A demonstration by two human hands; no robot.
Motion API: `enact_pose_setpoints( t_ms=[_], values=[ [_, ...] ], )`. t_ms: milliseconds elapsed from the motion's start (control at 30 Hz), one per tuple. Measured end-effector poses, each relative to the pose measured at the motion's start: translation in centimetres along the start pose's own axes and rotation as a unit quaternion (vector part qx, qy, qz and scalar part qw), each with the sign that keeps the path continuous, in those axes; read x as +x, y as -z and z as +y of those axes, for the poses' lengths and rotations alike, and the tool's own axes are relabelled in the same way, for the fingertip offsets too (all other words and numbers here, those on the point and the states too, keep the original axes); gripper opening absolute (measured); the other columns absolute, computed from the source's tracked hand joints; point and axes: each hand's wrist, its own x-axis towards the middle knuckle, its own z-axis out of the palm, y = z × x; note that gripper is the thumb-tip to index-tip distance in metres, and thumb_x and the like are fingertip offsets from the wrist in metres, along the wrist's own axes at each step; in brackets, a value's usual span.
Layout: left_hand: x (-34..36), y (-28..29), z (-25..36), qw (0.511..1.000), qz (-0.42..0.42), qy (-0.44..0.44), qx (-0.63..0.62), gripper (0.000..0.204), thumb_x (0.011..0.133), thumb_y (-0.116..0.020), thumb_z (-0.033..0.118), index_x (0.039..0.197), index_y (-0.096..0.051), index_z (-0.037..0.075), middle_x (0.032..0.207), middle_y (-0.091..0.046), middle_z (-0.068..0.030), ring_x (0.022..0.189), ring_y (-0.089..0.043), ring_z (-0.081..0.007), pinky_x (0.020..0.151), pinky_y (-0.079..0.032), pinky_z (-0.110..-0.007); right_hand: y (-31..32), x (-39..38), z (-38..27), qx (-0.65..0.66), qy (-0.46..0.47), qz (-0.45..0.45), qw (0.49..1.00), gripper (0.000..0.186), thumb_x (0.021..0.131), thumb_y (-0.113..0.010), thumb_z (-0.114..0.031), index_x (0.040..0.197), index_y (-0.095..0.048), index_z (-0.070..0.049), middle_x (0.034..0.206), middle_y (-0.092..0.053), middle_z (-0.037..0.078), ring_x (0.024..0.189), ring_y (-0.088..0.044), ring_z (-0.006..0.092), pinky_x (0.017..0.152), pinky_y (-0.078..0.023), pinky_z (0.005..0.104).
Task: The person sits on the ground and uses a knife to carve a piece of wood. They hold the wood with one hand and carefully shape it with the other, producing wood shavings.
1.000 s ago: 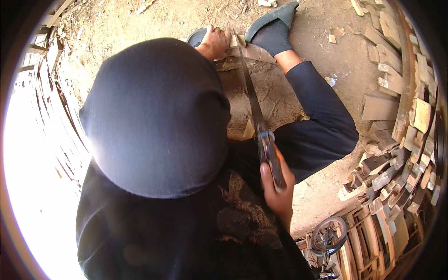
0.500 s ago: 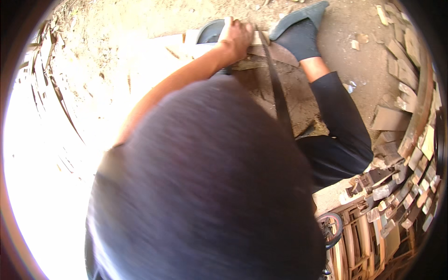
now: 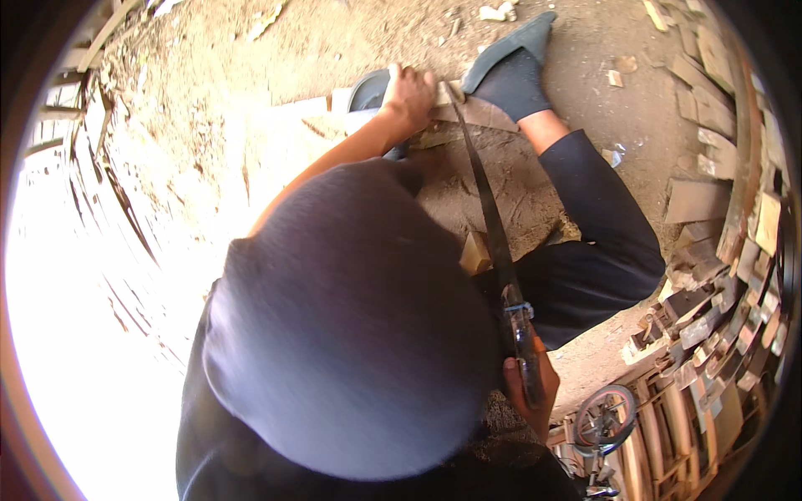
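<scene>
My right hand [image 3: 541, 388] is wrapped around the dark handle of a long handsaw [image 3: 486, 196], low in the view. The blade slants up and left, and its narrow tip meets a piece of wood [image 3: 452, 92]. Just left of that tip, my left hand [image 3: 409, 98] grips the wood from above, its fingers bent over it. My right foot in a grey sandal [image 3: 501, 60] rests at the wood's right end, and a second grey sandal [image 3: 366, 92] is left of my left hand. A dark cloth-covered bulk [image 3: 351, 309] hides the middle.
A light wood block [image 3: 475, 253] lies on the ground beside the blade. Stacked wood offcuts [image 3: 714, 209] line the right side. At the lower right stand a small wheel [image 3: 605, 417] and upright boards [image 3: 660, 422]. Bare dirt ground [image 3: 334, 42] spreads at the top; glare washes out the left.
The dark bulk has shifted left and down, uncovering the saw's handle and my right hand. My left hand still holds the wood. The whole view has shifted slightly.
</scene>
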Motion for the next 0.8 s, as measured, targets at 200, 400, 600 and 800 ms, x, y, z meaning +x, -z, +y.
enact_pose_setpoints(
  t_ms=[200, 400, 600, 800],
  values=[
    [0.5, 2.0, 0.1, 1.000, 0.003, -0.017, -0.017, 0.072, 0.084, -0.068, 0.056, 0.121, -0.052, -0.003, 0.115, -0.063, -0.0154, 0.116, -0.058, -0.0302, 0.109, -0.033, -0.053, -3.3, 3.2, 0.2, 0.109, -0.001, 0.066, 0.992, 0.047, 0.096, -0.062, -0.013, 0.139, -0.050, 0.001, 0.116, -0.068, 0.022, 0.101, -0.071, 0.0290, 0.085, -0.054, 0.0346],
    [0.6, 2.5, 0.3, 1.000, -0.011, -0.003, -0.021, 0.086, 0.078, -0.068, 0.068, 0.126, -0.051, -0.001, 0.117, -0.063, -0.0130, 0.119, -0.057, -0.0299, 0.110, -0.031, -0.056, -2.8, 1.8, 3.2, 0.137, 0.105, 0.121, 0.978, 0.047, 0.095, -0.065, -0.016, 0.137, -0.052, 0.000, 0.082, -0.067, 0.022, 0.072, -0.072, 0.0236, 0.065, -0.052, 0.0369],
    [1.3, 0.6, 0.1, 1.000, -0.011, -0.002, 0.013, 0.090, 0.077, -0.067, 0.070, 0.128, -0.051, -0.002, 0.117, -0.064, -0.0115, 0.120, -0.055, -0.0291, 0.110, -0.026, -0.056, -1.9, 2.1, 0.4, 0.196, 0.031, 0.096, 0.975, 0.038, 0.095, -0.065, -0.018, 0.127, -0.057, 0.001, 0.074, -0.066, 0.020, 0.067, -0.071, 0.0325, 0.058, -0.050, 0.0372],
    [1.0, 1.4, 0.4, 0.999, -0.033, 0.006, -0.005, 0.086, 0.078, -0.068, 0.067, 0.126, -0.051, -0.002, 0.116, -0.064, -0.0113, 0.118, -0.056, -0.0285, 0.108, -0.027, -0.057, -2.6, 4.0, 2.1, 0.161, 0.061, 0.121, 0.978, 0.046, 0.095, -0.066, -0.021, 0.134, -0.053, -0.001, 0.080, -0.069, 0.021, 0.073, -0.071, 0.0390, 0.063, -0.053, 0.0398]
  ],
)
